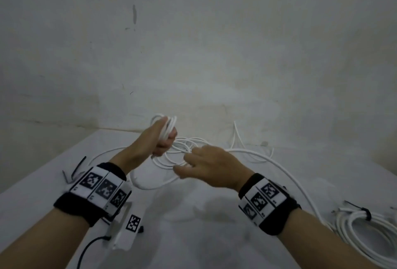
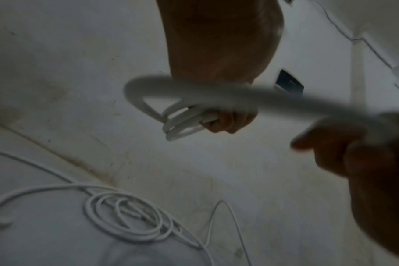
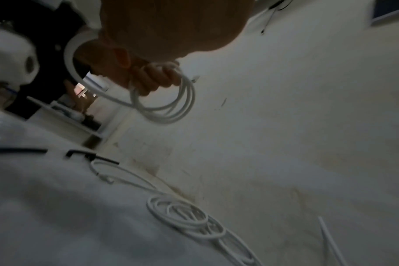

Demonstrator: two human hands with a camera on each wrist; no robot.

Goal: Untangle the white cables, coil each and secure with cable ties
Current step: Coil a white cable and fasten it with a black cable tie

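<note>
My left hand (image 1: 166,141) is raised above the white table (image 1: 193,225) and grips a small coil of white cable (image 1: 168,126) in its fist. The left wrist view shows its fingers (image 2: 228,120) curled round the coil's loops (image 2: 180,127). A strand (image 2: 285,102) runs from the coil to my right hand (image 2: 330,142), which pinches it. My right hand (image 1: 182,166) sits just right of and below the left. More white cable lies in tangled loops (image 1: 182,148) on the table under both hands; the same loops (image 3: 182,214) show in the right wrist view.
A coiled white cable (image 1: 365,232) bound with a black tie (image 1: 365,214) lies at the right edge. A thick white cable (image 1: 290,174) curves toward it. Loose black cable ties (image 1: 79,165) lie at the left. A white device (image 1: 129,225) sits near my left wrist. A wall stands behind.
</note>
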